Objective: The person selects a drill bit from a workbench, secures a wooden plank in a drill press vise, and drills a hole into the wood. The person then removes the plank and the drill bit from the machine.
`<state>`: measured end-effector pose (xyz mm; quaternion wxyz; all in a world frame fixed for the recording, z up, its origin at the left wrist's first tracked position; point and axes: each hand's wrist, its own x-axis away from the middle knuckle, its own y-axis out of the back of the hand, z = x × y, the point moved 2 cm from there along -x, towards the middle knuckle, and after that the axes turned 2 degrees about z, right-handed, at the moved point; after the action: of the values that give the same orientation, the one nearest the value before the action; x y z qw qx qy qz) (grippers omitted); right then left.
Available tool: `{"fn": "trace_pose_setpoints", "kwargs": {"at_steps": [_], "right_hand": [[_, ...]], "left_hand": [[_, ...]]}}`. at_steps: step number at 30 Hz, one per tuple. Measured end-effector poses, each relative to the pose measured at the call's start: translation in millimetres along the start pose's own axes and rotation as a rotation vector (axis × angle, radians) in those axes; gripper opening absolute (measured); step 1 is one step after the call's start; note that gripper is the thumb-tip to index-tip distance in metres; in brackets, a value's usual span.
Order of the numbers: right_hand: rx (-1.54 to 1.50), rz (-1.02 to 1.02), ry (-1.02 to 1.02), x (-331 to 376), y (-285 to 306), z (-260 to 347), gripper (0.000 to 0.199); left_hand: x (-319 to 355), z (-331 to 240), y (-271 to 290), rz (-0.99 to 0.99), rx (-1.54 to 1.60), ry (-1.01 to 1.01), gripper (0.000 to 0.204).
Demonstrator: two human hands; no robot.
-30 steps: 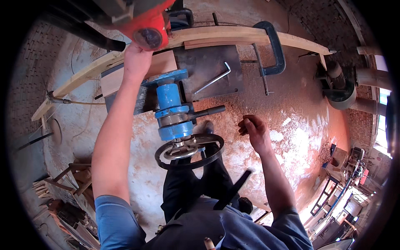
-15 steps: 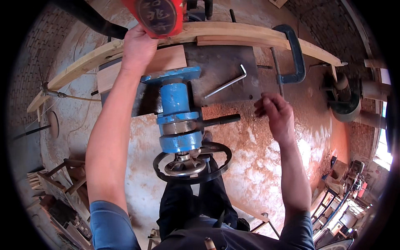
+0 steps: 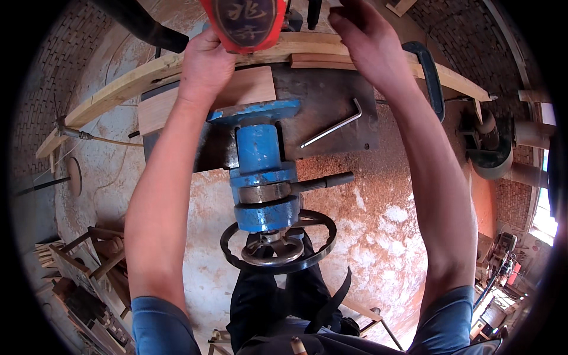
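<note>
At the top of the view, a red machine cover point(image 3: 245, 26) hangs over a long pale wooden bar point(image 3: 130, 78). My left hand point(image 3: 207, 66) is at the cover's left side, beside the bar, its fingers mostly hidden behind the cover. To the right of the cover, my right hand point(image 3: 374, 50) is raised over the bar with thumb and fingers apart and nothing visible in them. A reddish wooden strip point(image 3: 319, 61) lies along the bar by my right hand. Under my left wrist is a flat light-brown board point(image 3: 251, 84) on the dark metal table point(image 3: 290, 89).
A blue machine column point(image 3: 258, 151) with a lever point(image 3: 328, 180) and black handwheel point(image 3: 333, 239) stands in front of me. An L-shaped hex key point(image 3: 334, 124) lies on the table. A dark C-clamp point(image 3: 436, 83) sits on the bar's right part. A black hose point(image 3: 145, 26) runs at upper left.
My right hand has moved up from beside the table's right edge to the right of the red cover. My left hand stays by the cover. The view has shifted slightly.
</note>
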<state>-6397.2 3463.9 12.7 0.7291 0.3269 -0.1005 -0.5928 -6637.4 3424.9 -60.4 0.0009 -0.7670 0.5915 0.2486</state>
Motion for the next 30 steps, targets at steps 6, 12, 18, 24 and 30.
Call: {"fn": "trace_pose_setpoints", "kwargs": {"at_steps": [6, 12, 18, 24, 30], "right_hand": [[0.127, 0.205, -0.051, -32.3, -14.9, 5.6, 0.050], [-0.065, 0.269, 0.004, -51.4, -31.1, -1.2, 0.019], [-0.033, 0.159, 0.074, -55.4, -40.5, -15.0, 0.016], [0.033, 0.137, 0.049, -56.0, -39.1, -11.7, 0.014], [-0.029, 0.143, 0.076, -56.5, -41.0, -15.5, 0.014]], "left_hand": [[1.0, -9.0, -1.1, -0.009, -0.016, 0.001, 0.021], [1.0, -4.7, -4.6, 0.009, 0.095, 0.002, 0.020], [0.4, 2.5, -1.7, 0.018, 0.116, -0.029, 0.019], [-0.8, 0.1, -0.2, 0.041, 0.122, -0.033, 0.018], [-0.6, -3.9, -1.0, 0.024, 0.077, -0.013, 0.019]]}}
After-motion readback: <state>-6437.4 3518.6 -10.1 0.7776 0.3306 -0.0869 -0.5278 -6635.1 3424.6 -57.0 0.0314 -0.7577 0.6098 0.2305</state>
